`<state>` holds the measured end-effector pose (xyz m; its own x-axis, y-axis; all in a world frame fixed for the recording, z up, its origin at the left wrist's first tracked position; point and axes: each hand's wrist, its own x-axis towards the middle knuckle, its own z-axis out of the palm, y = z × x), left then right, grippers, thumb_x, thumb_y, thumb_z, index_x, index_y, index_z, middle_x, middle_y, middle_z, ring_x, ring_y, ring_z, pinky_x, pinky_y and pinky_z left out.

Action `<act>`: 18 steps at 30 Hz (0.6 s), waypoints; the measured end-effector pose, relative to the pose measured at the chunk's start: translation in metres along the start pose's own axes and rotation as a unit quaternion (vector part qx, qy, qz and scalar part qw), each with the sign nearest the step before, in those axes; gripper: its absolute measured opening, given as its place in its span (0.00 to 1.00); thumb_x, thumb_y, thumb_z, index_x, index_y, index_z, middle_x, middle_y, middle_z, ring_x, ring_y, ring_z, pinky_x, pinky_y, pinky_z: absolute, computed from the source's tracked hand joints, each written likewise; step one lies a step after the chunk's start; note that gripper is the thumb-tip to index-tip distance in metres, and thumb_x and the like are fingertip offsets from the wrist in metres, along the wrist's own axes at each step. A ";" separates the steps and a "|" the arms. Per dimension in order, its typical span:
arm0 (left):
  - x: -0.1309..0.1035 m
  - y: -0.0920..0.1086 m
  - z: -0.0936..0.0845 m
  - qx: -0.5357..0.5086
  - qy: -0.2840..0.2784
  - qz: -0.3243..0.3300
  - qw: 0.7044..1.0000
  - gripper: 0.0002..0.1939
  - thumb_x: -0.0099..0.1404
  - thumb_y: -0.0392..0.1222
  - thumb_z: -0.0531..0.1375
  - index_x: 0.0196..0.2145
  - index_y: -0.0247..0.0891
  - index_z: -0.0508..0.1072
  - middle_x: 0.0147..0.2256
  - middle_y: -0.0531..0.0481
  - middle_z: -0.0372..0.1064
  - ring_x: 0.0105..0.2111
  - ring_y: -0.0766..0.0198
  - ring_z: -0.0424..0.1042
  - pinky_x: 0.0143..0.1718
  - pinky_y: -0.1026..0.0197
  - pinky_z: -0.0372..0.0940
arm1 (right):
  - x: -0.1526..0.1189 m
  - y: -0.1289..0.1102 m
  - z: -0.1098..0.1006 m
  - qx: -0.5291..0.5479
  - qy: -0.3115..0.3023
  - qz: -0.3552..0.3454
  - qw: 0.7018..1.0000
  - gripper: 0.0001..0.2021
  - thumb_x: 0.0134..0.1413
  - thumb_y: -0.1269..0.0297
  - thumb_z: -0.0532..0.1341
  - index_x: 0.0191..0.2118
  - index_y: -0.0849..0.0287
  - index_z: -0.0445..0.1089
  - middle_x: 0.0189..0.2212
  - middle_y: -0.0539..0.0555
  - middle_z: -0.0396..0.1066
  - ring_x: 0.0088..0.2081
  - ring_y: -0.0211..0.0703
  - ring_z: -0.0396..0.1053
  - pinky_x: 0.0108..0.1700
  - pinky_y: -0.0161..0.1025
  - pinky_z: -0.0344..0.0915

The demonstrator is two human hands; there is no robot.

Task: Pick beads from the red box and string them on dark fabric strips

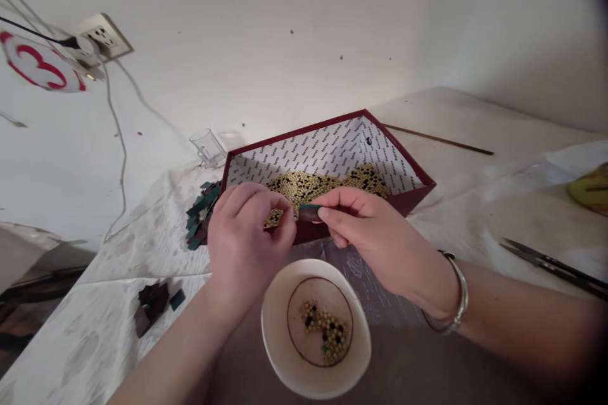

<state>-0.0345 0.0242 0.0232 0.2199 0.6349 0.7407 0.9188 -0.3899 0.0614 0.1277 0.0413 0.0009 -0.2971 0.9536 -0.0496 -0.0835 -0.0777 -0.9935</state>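
Note:
My right hand (368, 221) pinches a small dark strip (310, 212), green along its upper edge and brown below, between thumb and fingers. Right at the strip's other end is my left hand (249, 218), its fingers curled and thumb pressed in; whatever its fingertips grip is hidden. Both hands hover over the front edge of a dark red box (403, 202) with a printed white lining. Inside lie many small yellowish and black beads (304, 185). Below the hands stands a white paper cup (272, 335), with similar beads (332, 332) on its bottom.
A pile of green and brown pieces (202, 215) lies left of the box, a smaller dark heap (152, 307) nearer me. A clear glass mug (209, 147) is behind. Rightward are a thin brown stick (441, 138), black scissors (551, 262) and a yellow-green object (591, 190).

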 end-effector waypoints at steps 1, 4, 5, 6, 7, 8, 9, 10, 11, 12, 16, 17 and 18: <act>0.002 0.002 -0.006 -0.014 -0.013 -0.007 1.000 0.02 0.54 0.32 0.59 0.27 0.37 0.70 0.30 0.51 0.68 0.32 0.65 0.68 0.36 0.60 0.65 | 0.000 0.000 0.000 0.003 0.000 0.000 1.000 0.07 0.52 0.64 0.56 0.35 0.57 0.69 0.16 0.44 0.59 0.21 0.31 0.56 0.25 0.32 0.53; 0.004 0.011 -0.028 -0.056 -0.100 -0.006 0.993 0.04 0.54 0.31 0.58 0.26 0.38 0.69 0.29 0.53 0.66 0.30 0.68 0.67 0.33 0.63 0.64 | 0.001 0.000 0.000 0.002 0.003 -0.003 1.000 0.06 0.52 0.64 0.56 0.35 0.57 0.69 0.16 0.44 0.59 0.21 0.31 0.55 0.24 0.32 0.52; 0.004 0.014 -0.034 -0.067 -0.148 0.005 0.987 0.05 0.53 0.31 0.57 0.25 0.39 0.68 0.29 0.54 0.66 0.30 0.68 0.67 0.33 0.64 0.64 | 0.001 0.000 0.000 0.001 0.005 -0.005 1.000 0.06 0.52 0.64 0.56 0.35 0.57 0.69 0.16 0.44 0.59 0.21 0.31 0.55 0.24 0.32 0.52; 0.003 0.016 -0.040 -0.081 -0.203 0.019 0.976 0.05 0.53 0.31 0.58 0.25 0.39 0.69 0.28 0.54 0.66 0.30 0.68 0.67 0.32 0.64 0.63 | 0.001 0.001 -0.001 0.001 0.005 -0.008 1.000 0.07 0.52 0.64 0.56 0.36 0.57 0.69 0.16 0.43 0.58 0.21 0.31 0.55 0.24 0.32 0.52; 0.002 0.018 -0.044 -0.097 -0.252 0.033 0.962 0.05 0.53 0.31 0.58 0.25 0.40 0.69 0.28 0.55 0.67 0.30 0.68 0.67 0.31 0.64 0.63 | 0.001 0.001 -0.001 0.002 0.003 -0.013 1.000 0.07 0.52 0.64 0.56 0.36 0.57 0.69 0.16 0.43 0.58 0.21 0.32 0.55 0.24 0.32 0.52; 0.001 0.018 -0.046 -0.113 -0.291 0.043 0.949 0.05 0.53 0.32 0.58 0.25 0.41 0.69 0.28 0.55 0.67 0.30 0.68 0.67 0.30 0.65 0.62 | 0.001 0.001 -0.001 0.004 0.002 -0.017 1.000 0.07 0.52 0.64 0.56 0.36 0.58 0.68 0.16 0.43 0.58 0.21 0.32 0.55 0.24 0.32 0.52; 0.000 0.016 -0.046 -0.125 -0.315 0.046 0.940 0.04 0.54 0.33 0.58 0.26 0.42 0.70 0.27 0.55 0.67 0.29 0.68 0.67 0.29 0.65 0.62 | 0.001 0.001 -0.001 0.005 0.001 -0.021 1.000 0.07 0.52 0.64 0.56 0.37 0.58 0.68 0.16 0.44 0.58 0.21 0.32 0.55 0.24 0.32 0.52; 0.000 0.013 -0.044 -0.129 -0.323 0.040 0.937 0.04 0.55 0.34 0.58 0.26 0.42 0.70 0.27 0.55 0.67 0.29 0.69 0.66 0.28 0.66 0.61 | 0.001 0.001 -0.001 0.005 -0.001 -0.023 1.000 0.07 0.52 0.64 0.56 0.37 0.58 0.68 0.16 0.44 0.58 0.21 0.32 0.55 0.24 0.32 0.52; 0.001 0.008 -0.041 -0.123 -0.316 0.026 0.940 0.04 0.56 0.35 0.57 0.26 0.42 0.70 0.27 0.55 0.68 0.28 0.69 0.66 0.28 0.66 0.60 | 0.001 0.001 -0.001 0.004 -0.003 -0.024 1.000 0.07 0.52 0.64 0.56 0.37 0.58 0.68 0.16 0.44 0.58 0.21 0.32 0.55 0.24 0.32 0.52; 0.003 0.002 -0.036 -0.105 -0.300 0.007 0.948 0.05 0.57 0.36 0.56 0.26 0.42 0.70 0.27 0.55 0.68 0.28 0.69 0.67 0.27 0.66 0.60 | 0.000 0.001 -0.001 0.003 -0.004 -0.025 1.000 0.07 0.53 0.64 0.56 0.36 0.58 0.68 0.16 0.44 0.58 0.21 0.32 0.55 0.24 0.32 0.52; 0.010 -0.029 -0.011 0.002 -0.256 -0.084 0.963 0.09 0.60 0.41 0.53 0.27 0.39 0.71 0.28 0.52 0.70 0.28 0.65 0.67 0.27 0.63 0.58 | 0.001 0.003 0.000 -0.003 -0.005 -0.040 0.999 0.06 0.53 0.64 0.56 0.35 0.58 0.68 0.17 0.44 0.57 0.21 0.32 0.54 0.24 0.32 0.52; 0.011 -0.035 -0.006 0.010 -0.281 -0.106 0.954 0.11 0.61 0.44 0.52 0.27 0.40 0.71 0.26 0.52 0.70 0.26 0.65 0.67 0.26 0.63 0.57 | 0.001 0.005 0.000 -0.006 -0.005 -0.046 0.999 0.07 0.53 0.64 0.56 0.35 0.57 0.68 0.18 0.44 0.58 0.21 0.32 0.54 0.24 0.32 0.52; 0.012 -0.040 -0.002 0.009 -0.302 -0.122 0.945 0.12 0.62 0.46 0.51 0.29 0.40 0.72 0.26 0.53 0.70 0.26 0.65 0.67 0.26 0.63 0.57 | 0.002 0.006 0.000 -0.010 -0.006 -0.053 0.999 0.07 0.53 0.64 0.56 0.36 0.57 0.68 0.18 0.44 0.58 0.21 0.32 0.54 0.24 0.32 0.52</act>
<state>-0.0692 0.0460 0.0311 0.1429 0.9718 0.1876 0.9704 -0.1748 0.1664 0.1264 0.0426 -0.0049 -0.2996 0.9523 0.0577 -0.0954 0.0303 -0.9950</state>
